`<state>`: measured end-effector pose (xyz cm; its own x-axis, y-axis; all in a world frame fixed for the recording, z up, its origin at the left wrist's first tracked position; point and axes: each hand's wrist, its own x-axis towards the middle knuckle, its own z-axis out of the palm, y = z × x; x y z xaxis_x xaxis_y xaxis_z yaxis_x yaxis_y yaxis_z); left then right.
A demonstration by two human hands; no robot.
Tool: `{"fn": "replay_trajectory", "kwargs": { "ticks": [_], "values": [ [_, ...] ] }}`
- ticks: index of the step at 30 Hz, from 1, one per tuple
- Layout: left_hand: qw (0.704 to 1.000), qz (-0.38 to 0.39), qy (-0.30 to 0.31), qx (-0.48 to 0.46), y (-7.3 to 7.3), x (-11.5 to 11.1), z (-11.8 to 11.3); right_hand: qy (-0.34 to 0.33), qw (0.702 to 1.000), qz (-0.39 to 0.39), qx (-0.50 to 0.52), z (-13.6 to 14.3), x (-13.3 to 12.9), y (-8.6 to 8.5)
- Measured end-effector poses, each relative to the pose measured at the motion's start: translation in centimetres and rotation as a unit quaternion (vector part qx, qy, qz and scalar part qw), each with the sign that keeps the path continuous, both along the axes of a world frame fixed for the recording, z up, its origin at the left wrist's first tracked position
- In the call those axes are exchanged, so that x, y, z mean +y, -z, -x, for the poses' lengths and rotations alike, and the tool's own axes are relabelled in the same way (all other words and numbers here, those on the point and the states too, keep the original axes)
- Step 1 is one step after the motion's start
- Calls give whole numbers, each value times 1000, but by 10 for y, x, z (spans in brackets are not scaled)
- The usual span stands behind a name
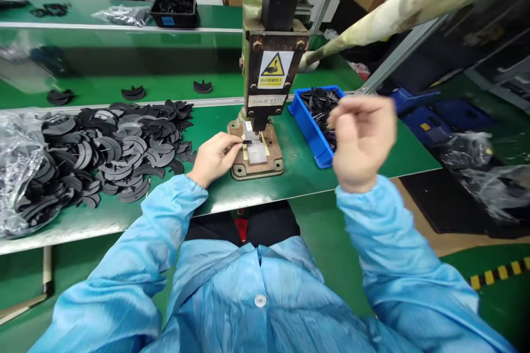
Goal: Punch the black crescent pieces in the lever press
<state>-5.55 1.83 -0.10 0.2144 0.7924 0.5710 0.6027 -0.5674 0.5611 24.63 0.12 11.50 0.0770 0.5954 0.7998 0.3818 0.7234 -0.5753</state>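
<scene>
My left hand (pixel 217 157) pinches the end of a small black plastic part (pixel 247 142) between thumb and fingertips. That part lies on the pale metal fixture (pixel 257 153) of a hand press, just under the ram (pixel 260 123). My right hand (pixel 362 140) is raised beside a blue bin (pixel 308 135), smeared by motion, with its fingers curled toward the thumb. Whatever it may hold I cannot make out. Inside the bin lie several thin black parts (pixel 319 105).
A heap of curved black pieces (pixel 124 149) covers the bench at left, partly in a clear plastic bag (pixel 20 171). Single curved pieces (pixel 133 93) lie on the ledge behind. The press's wrapped lever (pixel 397 11) slants overhead at right. A black bin (pixel 174 19) stands at the back.
</scene>
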Motion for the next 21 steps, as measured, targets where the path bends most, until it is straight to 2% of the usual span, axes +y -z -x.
{"fn": "replay_trajectory", "kwargs": {
  "ticks": [2,5,7,9,11,13,15,18,21],
  "values": [
    [999,9,-2,36,3,18,-5,-33,994,-101,34,-5,13,-40],
    [995,24,10,91,6,29,-10,-119,984,-125,33,1,23,-87],
    [992,29,16,121,5,30,-13,-183,974,-131,41,9,25,-104],
    [989,31,16,145,4,29,-13,-229,964,-122,57,17,26,-111],
    [987,32,18,157,2,28,-13,-229,964,-110,75,22,23,-105],
    [986,32,22,159,1,28,-12,-191,971,-107,92,23,16,-89],
    [987,29,24,158,1,28,-12,-157,977,-110,92,21,5,-63],
    [987,26,24,158,1,27,-14,-127,984,-123,29,14,-9,-19],
    [986,34,28,161,-1,26,-19,-93,985,-144,7,10,-12,12]
  ]
}}
